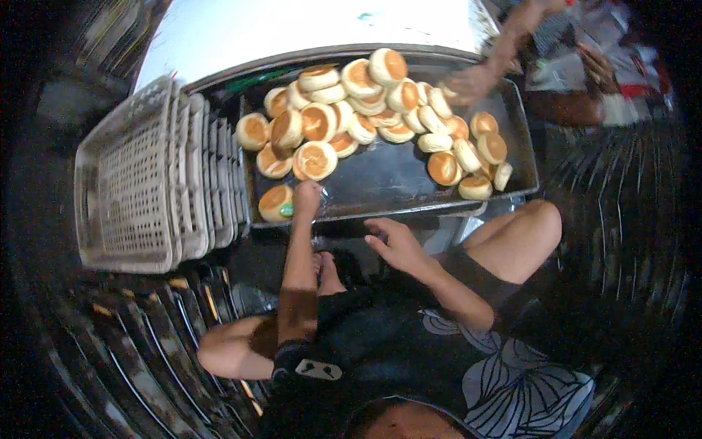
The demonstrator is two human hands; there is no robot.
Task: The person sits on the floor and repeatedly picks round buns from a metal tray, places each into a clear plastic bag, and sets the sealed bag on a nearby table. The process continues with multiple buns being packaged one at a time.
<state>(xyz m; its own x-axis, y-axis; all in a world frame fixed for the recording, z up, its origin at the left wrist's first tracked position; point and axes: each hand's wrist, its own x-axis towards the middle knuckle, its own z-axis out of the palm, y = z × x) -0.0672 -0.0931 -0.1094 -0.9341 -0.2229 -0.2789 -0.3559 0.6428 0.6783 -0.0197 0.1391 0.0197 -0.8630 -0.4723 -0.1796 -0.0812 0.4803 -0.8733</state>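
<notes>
My left hand (308, 195) is closed at the near left of a dark metal tray (378, 175), on what looks like a clear plastic bag with glints at the fingers. Just left of it lies a browned round bun (274, 202) with a green printed patch at its side; whether the bag encloses the bun is unclear. My right hand (396, 241) is held over my lap, near the tray's front edge, fingers apart and holding nothing. Many round buns (318, 122) are heaped along the back and both sides of the tray.
Stacked perforated plastic baskets (134, 186) stand against the tray's left side. Behind the tray is a white surface (323, 27). Another person's hand (469, 85) reaches over the back right of the tray, blurred. That person's other arm and some plastic packaging (559, 74) are farther right.
</notes>
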